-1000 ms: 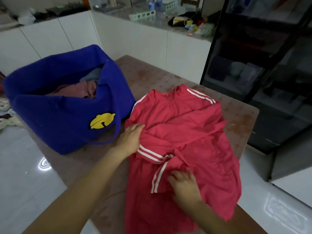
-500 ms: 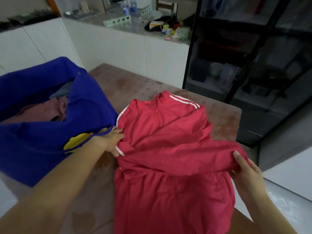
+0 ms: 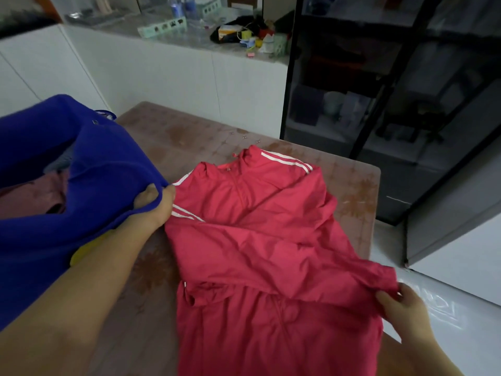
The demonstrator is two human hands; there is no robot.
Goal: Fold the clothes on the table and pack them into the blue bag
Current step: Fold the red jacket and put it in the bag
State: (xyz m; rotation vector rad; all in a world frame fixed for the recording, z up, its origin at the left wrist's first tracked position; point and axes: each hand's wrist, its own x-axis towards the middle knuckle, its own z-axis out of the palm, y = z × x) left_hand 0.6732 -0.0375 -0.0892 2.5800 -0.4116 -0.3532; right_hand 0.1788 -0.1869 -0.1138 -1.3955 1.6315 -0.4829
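A red jacket (image 3: pixel 257 226) with white stripes lies front up on the brown table (image 3: pixel 189 137), collar at the far end. One sleeve is stretched across its chest toward the right. My right hand (image 3: pixel 401 305) pinches that sleeve's cuff past the jacket's right edge. My left hand (image 3: pixel 158 206) grips the jacket's left shoulder edge, and a fold of the blue bag (image 3: pixel 89 169) lies over its fingers. The bag stands open at the left, with pink and grey clothes (image 3: pixel 40 196) inside.
A white counter (image 3: pixel 189 50) with bottles and clutter runs along the back. A black glass-fronted cabinet (image 3: pixel 379 104) stands right behind the table's far right corner. Shiny white floor (image 3: pixel 433 308) lies off the table's right edge.
My right hand has carried the sleeve from the jacket's middle out to the right, drawing it straight across the chest. My left hand has shifted to the left shoulder, by the bag.
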